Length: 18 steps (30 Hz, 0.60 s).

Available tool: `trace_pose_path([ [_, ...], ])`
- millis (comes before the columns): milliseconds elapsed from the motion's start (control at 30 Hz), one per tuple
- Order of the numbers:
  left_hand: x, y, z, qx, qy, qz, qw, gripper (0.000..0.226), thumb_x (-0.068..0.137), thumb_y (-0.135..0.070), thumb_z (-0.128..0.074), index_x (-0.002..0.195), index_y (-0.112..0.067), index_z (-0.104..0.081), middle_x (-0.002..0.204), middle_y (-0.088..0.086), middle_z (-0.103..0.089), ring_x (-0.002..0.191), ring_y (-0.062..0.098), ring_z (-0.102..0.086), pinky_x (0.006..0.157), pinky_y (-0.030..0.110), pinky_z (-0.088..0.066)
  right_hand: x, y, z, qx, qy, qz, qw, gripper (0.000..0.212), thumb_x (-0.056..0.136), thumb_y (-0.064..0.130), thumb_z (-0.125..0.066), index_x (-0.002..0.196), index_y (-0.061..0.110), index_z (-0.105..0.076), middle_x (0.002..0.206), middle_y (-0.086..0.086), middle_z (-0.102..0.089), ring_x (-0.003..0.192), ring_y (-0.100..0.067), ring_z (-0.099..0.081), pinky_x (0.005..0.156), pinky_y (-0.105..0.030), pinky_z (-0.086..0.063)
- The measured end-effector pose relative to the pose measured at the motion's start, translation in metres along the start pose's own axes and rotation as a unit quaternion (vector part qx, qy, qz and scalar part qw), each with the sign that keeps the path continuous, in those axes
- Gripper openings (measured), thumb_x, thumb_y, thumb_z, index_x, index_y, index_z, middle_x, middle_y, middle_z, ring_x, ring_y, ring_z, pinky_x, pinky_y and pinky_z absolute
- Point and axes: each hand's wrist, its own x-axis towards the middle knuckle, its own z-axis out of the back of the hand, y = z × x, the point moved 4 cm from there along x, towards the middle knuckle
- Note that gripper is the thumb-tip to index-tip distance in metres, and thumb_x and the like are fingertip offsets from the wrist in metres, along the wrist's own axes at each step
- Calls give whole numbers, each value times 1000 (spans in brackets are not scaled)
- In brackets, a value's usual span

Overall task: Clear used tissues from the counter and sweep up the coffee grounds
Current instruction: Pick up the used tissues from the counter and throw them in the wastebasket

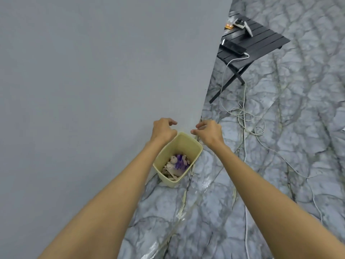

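Note:
A pale yellow waste bin (pixel 194 148) stands on the marble-patterned floor against the grey wall. Inside it lie crumpled tissues (pixel 172 166) and a scrap with purple print (pixel 180 161). My left hand (pixel 163 128) hovers over the bin's far left rim, fingers curled and apart, holding nothing. My right hand (pixel 209 130) hangs just past the bin's far right corner, its fingers loosely bent, and nothing shows in it. No counter and no coffee grounds are in view.
A grey wall (pixel 93 71) fills the left half. A low black slatted table (pixel 255 40) at the upper right carries a power strip and a black device. White cables (pixel 244 116) trail from it across the floor, right of the bin.

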Motion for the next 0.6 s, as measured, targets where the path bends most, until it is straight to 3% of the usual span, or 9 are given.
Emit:
trace_pose_path([
  [133, -20, -56, 56, 17, 6, 1, 1000, 28, 82, -6, -57, 108, -8, -66, 110, 13, -68, 101, 22, -63, 82, 21, -46, -11, 60, 44, -74, 56, 42, 995, 24, 78, 18, -71, 99, 7, -68, 103, -16, -71, 94, -29, -65, 85, -40, -55],
  [300, -69, -133, 162, 26, -20, -3, 999, 24, 82, -16, -62, 104, -10, -67, 108, 10, -69, 99, 21, -64, 80, 23, -48, -46, 164, 106, -148, 172, 100, 969, 24, 79, 11, -69, 103, 6, -66, 106, -15, -69, 95, -26, -64, 78, -30, -52],
  [433, -127, -186, 250, 24, -32, 1, 999, 30, 82, -21, -66, 109, -9, -65, 113, 10, -67, 101, 21, -63, 80, 25, -48, -98, 268, 140, -188, 283, 147, 929, 28, 81, 13, -70, 107, 7, -65, 103, -15, -71, 79, -18, -64, 75, -26, -55],
  [600, -211, -199, 353, 40, -59, 31, 997, 30, 79, -21, -69, 108, -11, -66, 112, 9, -66, 86, 17, -58, 62, 21, -50, -182, 398, 145, -221, 328, 254, 883, 29, 80, 10, -70, 108, 6, -65, 82, -8, -65, 70, -15, -63, 68, -19, -53],
])
